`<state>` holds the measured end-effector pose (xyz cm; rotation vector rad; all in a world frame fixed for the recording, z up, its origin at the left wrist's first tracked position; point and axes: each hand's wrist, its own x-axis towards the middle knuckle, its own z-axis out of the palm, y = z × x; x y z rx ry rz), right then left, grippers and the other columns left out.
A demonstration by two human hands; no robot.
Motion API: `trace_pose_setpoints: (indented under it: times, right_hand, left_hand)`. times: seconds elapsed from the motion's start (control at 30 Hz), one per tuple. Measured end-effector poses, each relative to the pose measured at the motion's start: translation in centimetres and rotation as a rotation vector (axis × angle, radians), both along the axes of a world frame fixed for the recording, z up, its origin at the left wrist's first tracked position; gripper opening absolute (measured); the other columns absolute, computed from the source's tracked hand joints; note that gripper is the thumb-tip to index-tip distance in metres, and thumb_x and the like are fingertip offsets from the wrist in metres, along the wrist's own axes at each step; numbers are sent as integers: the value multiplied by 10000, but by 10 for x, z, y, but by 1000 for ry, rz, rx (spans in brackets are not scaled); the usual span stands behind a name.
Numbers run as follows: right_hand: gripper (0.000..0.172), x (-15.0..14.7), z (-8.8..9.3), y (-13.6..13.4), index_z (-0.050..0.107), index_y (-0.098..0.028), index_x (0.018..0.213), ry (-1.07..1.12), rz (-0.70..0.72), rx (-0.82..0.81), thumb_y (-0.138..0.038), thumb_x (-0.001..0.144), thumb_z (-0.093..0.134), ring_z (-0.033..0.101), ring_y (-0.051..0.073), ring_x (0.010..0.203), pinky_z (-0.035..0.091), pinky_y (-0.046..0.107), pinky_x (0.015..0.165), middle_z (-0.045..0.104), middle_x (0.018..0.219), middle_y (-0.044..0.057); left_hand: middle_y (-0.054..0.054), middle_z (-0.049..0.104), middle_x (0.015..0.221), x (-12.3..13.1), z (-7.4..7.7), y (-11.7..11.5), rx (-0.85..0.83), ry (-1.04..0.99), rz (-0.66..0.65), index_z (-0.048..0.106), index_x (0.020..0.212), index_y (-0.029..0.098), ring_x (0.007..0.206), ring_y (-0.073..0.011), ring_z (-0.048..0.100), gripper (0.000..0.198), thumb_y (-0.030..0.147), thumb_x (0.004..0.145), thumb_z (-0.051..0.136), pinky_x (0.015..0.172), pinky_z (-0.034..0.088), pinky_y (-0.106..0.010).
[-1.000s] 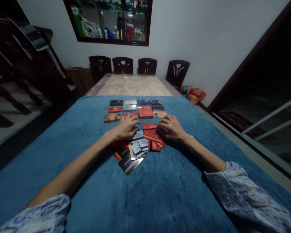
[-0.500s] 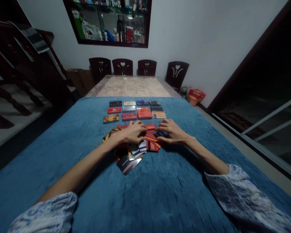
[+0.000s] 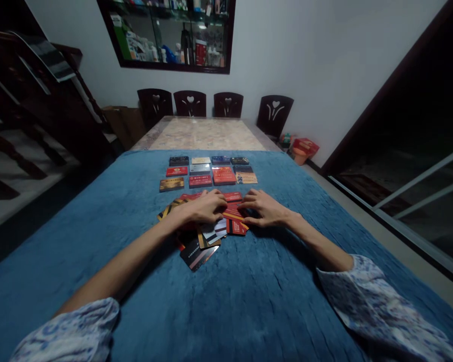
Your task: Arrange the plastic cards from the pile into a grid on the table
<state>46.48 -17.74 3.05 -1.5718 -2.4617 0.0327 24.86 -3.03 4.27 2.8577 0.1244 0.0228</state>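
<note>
A loose pile of bank cards is spread on the blue cloth (image 3: pixel 241 301). Red cards (image 3: pixel 236 212) lie at its top and right, and a black card (image 3: pixel 198 255) sits at its near edge. My left hand (image 3: pixel 207 206) rests palm down over the pile's middle, fingers bent but apart, touching the cards and hiding some. At the right edge of the pile is my right hand (image 3: pixel 262 207), its fingers spread and the tips against the red cards. Nothing shows gripped in either hand. White cards (image 3: pixel 215 231) stick out below my left hand.
Beyond the pile, several small card stacks stand in rows, among them a gold stack (image 3: pixel 171 184) and an orange-red stack (image 3: pixel 224 175). The bare marble tabletop (image 3: pixel 207 131) lies behind the cloth. Dark chairs (image 3: pixel 191 103) line the far wall.
My right hand has shifted slightly left and down against the red cards. The white cards below my left hand now overlap more closely. The stacks have stayed in place.
</note>
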Motion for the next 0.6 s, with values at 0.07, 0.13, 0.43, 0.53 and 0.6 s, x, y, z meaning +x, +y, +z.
trace_pose_setpoints:
  times: [0.07, 0.13, 0.43, 0.53, 0.6]
  right_hand:
    - [334, 0, -1, 1, 756, -189, 1093, 15, 6, 1, -450, 940, 614, 502, 266, 947, 404, 425, 842, 704, 1054, 133]
    - [336, 1, -3, 2, 749, -184, 1101, 28, 10, 5, -448, 943, 613, 504, 260, 938, 411, 421, 838, 701, 1037, 132]
    - [349, -1, -1, 2, 756, -189, 1029, 38, 37, 20, -480, 970, 571, 519, 248, 917, 428, 412, 834, 701, 993, 121]
    - [403, -2, 2, 1, 756, -177, 1022, 36, 35, 20, -526, 970, 562, 519, 251, 907, 425, 415, 829, 702, 986, 128]
    - [407, -2, 3, 0, 756, -172, 1019, 38, 35, 18, -532, 961, 576, 521, 254, 905, 426, 416, 826, 705, 984, 130]
  left_hand:
    - [-89, 682, 1162, 0, 3, -1, 12, 11, -5, 703, 975, 207, 1188, -279, 492, 171, 229, 892, 555, 1002, 370, -460]
    - [-90, 682, 1150, 0, 5, -2, 23, 21, -20, 693, 936, 194, 1177, -271, 498, 162, 225, 902, 538, 975, 372, -437]
    - [-59, 682, 1013, -2, 0, 5, -17, -37, -95, 701, 860, 210, 1072, -239, 525, 150, 261, 889, 562, 952, 371, -387]
    - [-56, 693, 993, -2, 1, 5, -16, -28, -91, 709, 855, 215, 1079, -243, 530, 153, 266, 887, 568, 956, 377, -389]
    - [-54, 701, 992, -2, 1, 5, 11, -31, -70, 719, 865, 219, 1084, -244, 538, 157, 281, 889, 576, 952, 386, -384]
